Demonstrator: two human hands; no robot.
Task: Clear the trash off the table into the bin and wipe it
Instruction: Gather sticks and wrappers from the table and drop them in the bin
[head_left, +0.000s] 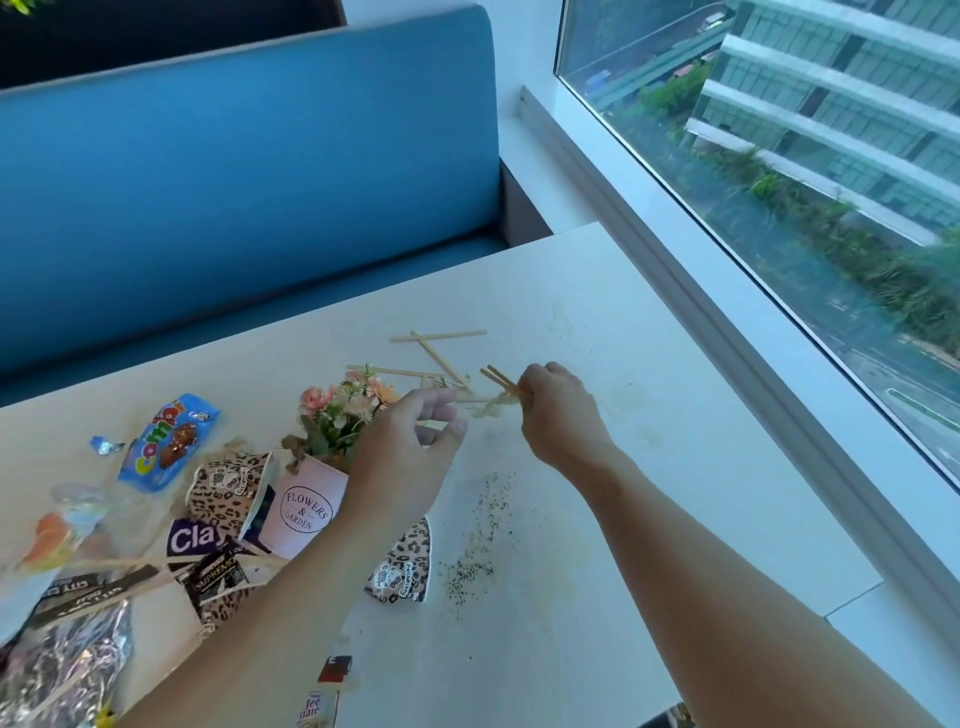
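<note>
Head camera view of a cluttered white bench beside a window: the person's right hand was closed around a small bundle of wooden sticks, whose ends poked out to the left of its knuckles, just above the bench top. The left hand, close beside it on the left, hung with fingers loosely curled and thumb near the forefinger, holding nothing that could be seen. More loose sticks lay scattered just beyond both hands, some crossing one another. To the left of the left hand, partly hidden by its forearm, sat a pink flower pot, ringed by leopard-print cups, a blue snack wrapper and other packets. A trail of dark crumbs lay between the two forearms, nearer the person than either hand. The step in hand appeared to be gathering the trash, with the sticks taken up first. Most of the litter lay on the bench, and the wiping had not begun. The next move would likely call for reaching a little farther out to pinch up the loose sticks and add them to the bundle without letting the held ones slip, then carrying the lot to the bin, which was out of view. No cloth was visible.
</note>
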